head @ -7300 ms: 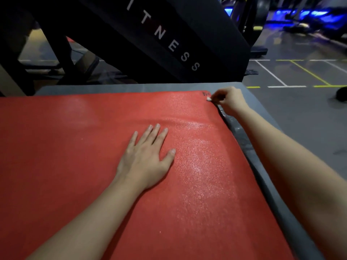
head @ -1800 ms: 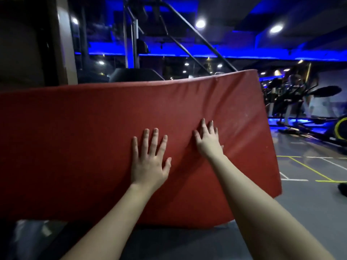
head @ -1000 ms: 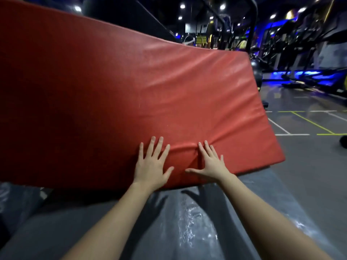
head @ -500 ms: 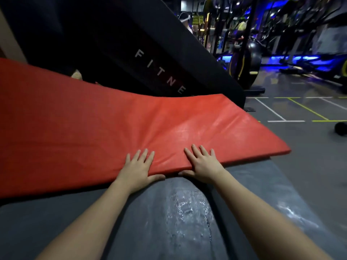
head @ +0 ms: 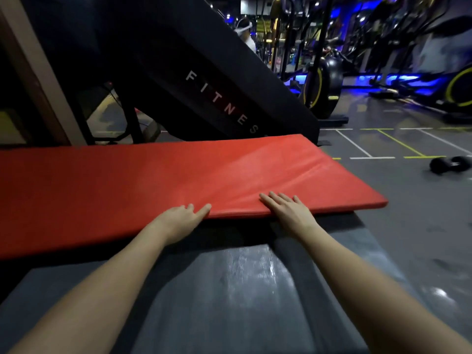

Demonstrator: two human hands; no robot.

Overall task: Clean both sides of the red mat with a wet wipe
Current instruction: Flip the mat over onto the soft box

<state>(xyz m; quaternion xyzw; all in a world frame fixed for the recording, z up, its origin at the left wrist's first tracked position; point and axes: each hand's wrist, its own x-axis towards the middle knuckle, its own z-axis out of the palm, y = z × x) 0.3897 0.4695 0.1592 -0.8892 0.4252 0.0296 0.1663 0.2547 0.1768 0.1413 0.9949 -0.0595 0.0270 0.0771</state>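
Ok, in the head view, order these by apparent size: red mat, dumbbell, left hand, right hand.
1. red mat
2. left hand and right hand, alike, so unranked
3. dumbbell, smallest as seen, but farther off, so unsure

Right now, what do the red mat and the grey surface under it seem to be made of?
Red mat: probably foam inside a vinyl or faux-leather cover; it has a soft sheen, shallow creases near the right hand, and a thick rounded edge. Grey surface: seemingly rubber or foam matting; fine ribbed texture with glossy streaks, possibly wetness.
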